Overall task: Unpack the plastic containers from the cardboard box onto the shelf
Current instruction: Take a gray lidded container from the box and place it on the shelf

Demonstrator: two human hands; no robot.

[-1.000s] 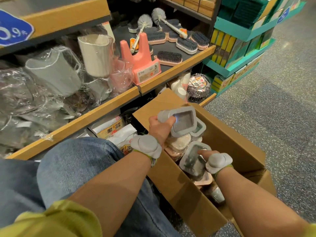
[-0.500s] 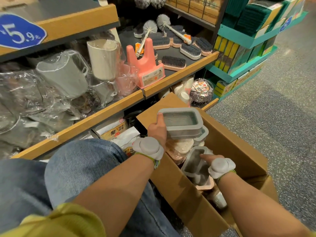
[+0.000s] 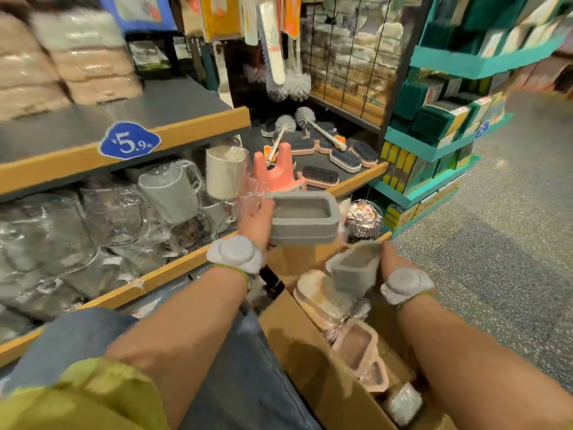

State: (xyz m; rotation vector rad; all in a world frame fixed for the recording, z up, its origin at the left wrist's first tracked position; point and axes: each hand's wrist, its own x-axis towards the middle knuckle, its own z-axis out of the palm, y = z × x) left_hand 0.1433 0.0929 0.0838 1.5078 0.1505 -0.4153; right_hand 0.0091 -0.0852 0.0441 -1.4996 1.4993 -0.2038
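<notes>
Head view, looking down over both bare forearms, each with a grey puck-shaped band at the wrist; the left hand [image 3: 257,220] is raised in front of the shelf [image 3: 173,268], its thumb lying along the near-left edge of a grey container [image 3: 305,217] and the other fingers hidden beneath it, so it grips the piece from the side; this container is rectangular with rounded corners, matte grey at the thick rim, and looks like two nested or stacked together, held level above the far end of the cardboard box [image 3: 297,346]; the right hand [image 3: 389,259] is lower, just over the box, gripping a second grey container [image 3: 353,268] which is tilted with its open mouth turned up and away; its fingers are mostly hidden behind the piece, so the exact hold cannot be told; the box is plain brown corrugated board, open at the top, and inside lie pink containers [image 3: 356,346] of the same rounded rectangular shape, some in glossy clear wrap; the shelf has a wooden front edge, with wrapped grey and cream mugs [image 3: 169,190] behind it.
</notes>
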